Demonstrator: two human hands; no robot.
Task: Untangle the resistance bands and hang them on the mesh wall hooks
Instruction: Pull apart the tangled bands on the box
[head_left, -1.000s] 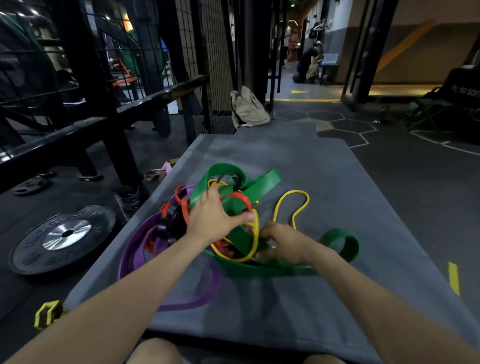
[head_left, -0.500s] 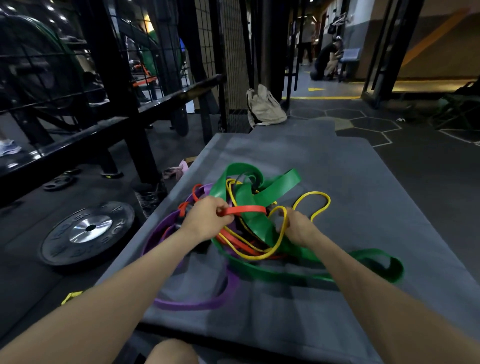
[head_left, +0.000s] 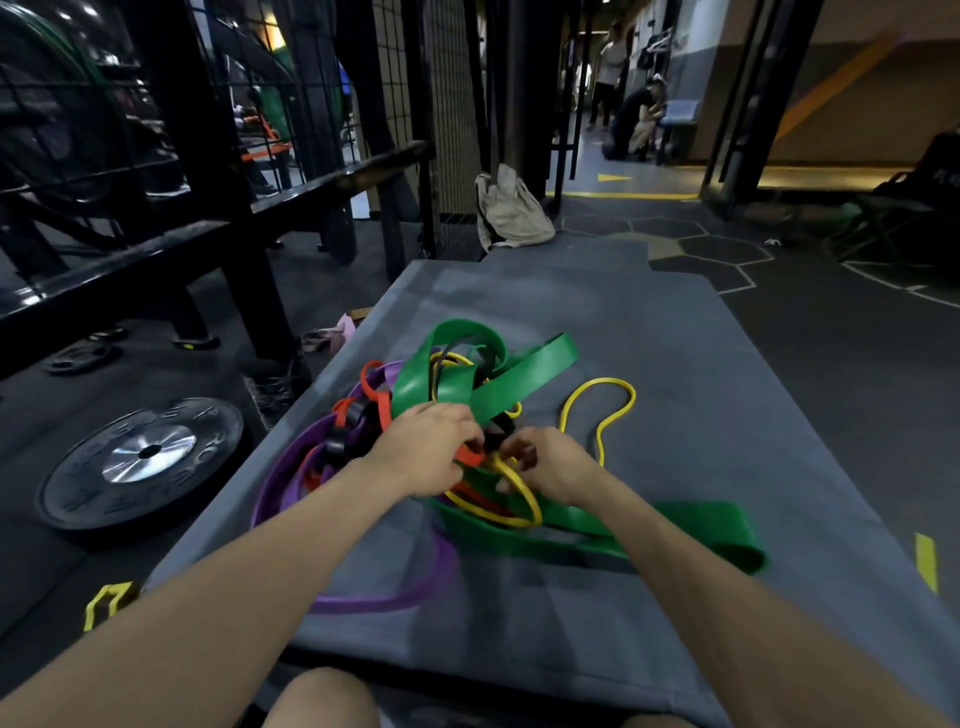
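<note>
Two bare forearms reach forward from the bottom of the view to a tangle of resistance bands (head_left: 467, 415) lying on a grey mat (head_left: 701, 364). The left hand (head_left: 428, 449) has its fingers curled down into the middle of the knot, gripping an orange band (head_left: 470, 457). Just beside it at three o'clock, the right hand (head_left: 550, 465) pinches a thin yellow band (head_left: 511, 470) between thumb and fingertips. The two hands nearly touch. A wide green band (head_left: 519, 376) arches up behind the hands at twelve o'clock and trails out flat toward four o'clock. A purple band (head_left: 280, 483) loops round at nine o'clock and under the left forearm. A free loop of the yellow band lies on the mat at two o'clock. Off the mat at nine o'clock, a black weight plate (head_left: 140, 465) rests on the dark floor. Far off at twelve o'clock a beige bag (head_left: 511, 210) sits at the foot of a black mesh wall (head_left: 452, 104).
</note>
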